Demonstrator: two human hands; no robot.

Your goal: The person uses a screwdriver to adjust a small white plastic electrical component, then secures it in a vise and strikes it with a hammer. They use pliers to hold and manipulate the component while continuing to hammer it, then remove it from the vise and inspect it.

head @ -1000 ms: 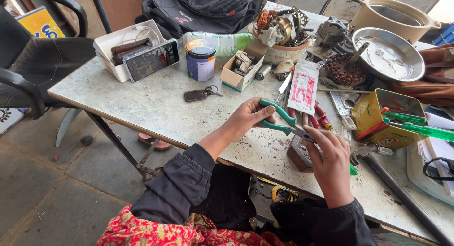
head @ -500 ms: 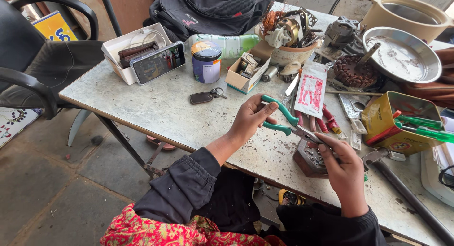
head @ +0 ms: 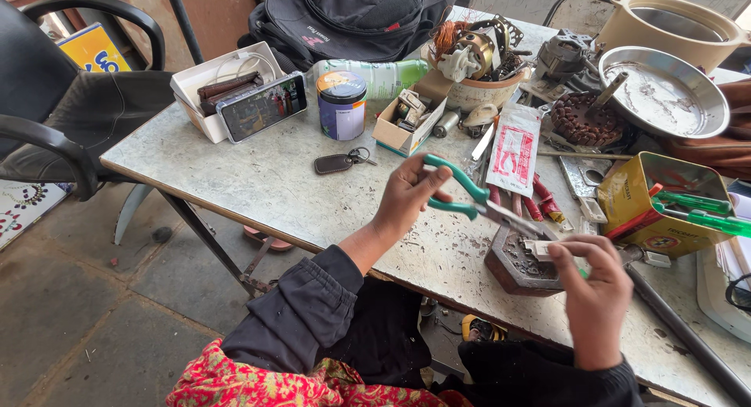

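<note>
Since a second ago both hands have lifted above the wooden block (head: pixel 520 262): left hand (head: pixel 407 196) grasping pliers (head: pixel 469 200), right hand (head: pixel 594 286) apparently pinching a small part.

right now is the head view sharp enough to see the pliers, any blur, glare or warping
Head view: even daylight, soft shadows. The green-handled pliers in the left hand look sharp; the right hand is slightly soft. Mild glare on the phone screen and metal pan; wide-angle bending shows at the edges.
</note>
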